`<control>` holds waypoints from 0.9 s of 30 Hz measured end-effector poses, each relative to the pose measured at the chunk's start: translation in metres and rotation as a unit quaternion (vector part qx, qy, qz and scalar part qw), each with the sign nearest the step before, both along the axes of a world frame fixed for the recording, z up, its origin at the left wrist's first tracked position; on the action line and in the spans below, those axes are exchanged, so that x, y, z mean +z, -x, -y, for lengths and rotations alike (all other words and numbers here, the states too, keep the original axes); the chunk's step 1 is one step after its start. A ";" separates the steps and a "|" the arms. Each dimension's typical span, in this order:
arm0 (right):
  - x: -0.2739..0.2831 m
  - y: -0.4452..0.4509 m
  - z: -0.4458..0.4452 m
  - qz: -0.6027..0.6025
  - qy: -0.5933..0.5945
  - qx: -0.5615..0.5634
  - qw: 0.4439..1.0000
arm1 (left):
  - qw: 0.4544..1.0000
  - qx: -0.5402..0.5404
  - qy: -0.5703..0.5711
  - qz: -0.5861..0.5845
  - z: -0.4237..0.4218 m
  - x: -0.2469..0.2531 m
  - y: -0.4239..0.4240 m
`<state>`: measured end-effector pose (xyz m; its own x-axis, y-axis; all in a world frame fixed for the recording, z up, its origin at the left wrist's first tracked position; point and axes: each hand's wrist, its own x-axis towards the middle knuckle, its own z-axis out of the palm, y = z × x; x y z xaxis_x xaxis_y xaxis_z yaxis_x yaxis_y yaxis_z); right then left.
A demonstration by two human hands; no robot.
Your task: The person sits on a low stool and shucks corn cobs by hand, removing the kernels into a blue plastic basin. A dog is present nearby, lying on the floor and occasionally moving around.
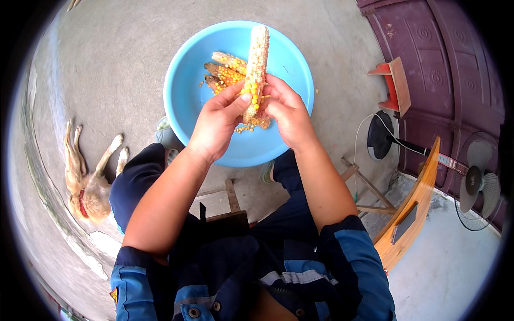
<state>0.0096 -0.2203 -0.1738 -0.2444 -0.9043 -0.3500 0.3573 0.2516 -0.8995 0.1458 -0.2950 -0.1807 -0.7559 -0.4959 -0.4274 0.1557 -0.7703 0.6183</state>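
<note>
My left hand (219, 118) grips the lower part of a mostly bare corn cob (258, 52), its thumb pressed by a patch of remaining yellow kernels. The cob stands nearly upright in view, above a light blue plastic basin (180, 124). My right hand (292, 114) closes on the same cob's right side, with its fingers partly hidden. Inside the basin, several partly shelled corn cobs (227, 74) lie left of the held one. Below my hands is a reddish cob piece (263, 120), mostly covered, beside loose kernels (245, 128).
A dog with a red collar (83, 204) lies on the concrete floor at left. To the right are a wooden table (409, 212) bearing a dark phone-like slab, a standing fan (474, 180) with its cord, a small red-and-wood stool (395, 86), and a maroon metal door (425, 52).
</note>
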 end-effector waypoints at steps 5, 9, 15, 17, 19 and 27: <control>0.012 -0.003 0.003 0.008 -0.010 0.006 1.000 | 1.000 -0.008 0.024 0.018 0.001 0.001 -0.002; 0.010 -0.006 0.002 -0.042 0.000 0.010 0.999 | 0.997 -0.023 0.056 0.039 0.001 -0.002 -0.003; -0.007 -0.006 0.002 -0.106 0.004 -0.015 0.994 | 0.998 -0.024 0.043 0.039 -0.001 -0.001 -0.001; 0.000 0.001 0.001 -0.040 0.002 -0.003 0.999 | 0.998 -0.011 0.052 0.042 -0.001 0.000 -0.001; 0.005 0.001 0.001 -0.012 0.003 0.002 1.000 | 0.998 0.010 0.055 0.039 -0.003 0.001 0.000; 0.008 -0.003 0.001 -0.068 -0.012 0.013 0.998 | 0.984 -0.060 0.151 0.078 -0.001 0.000 -0.005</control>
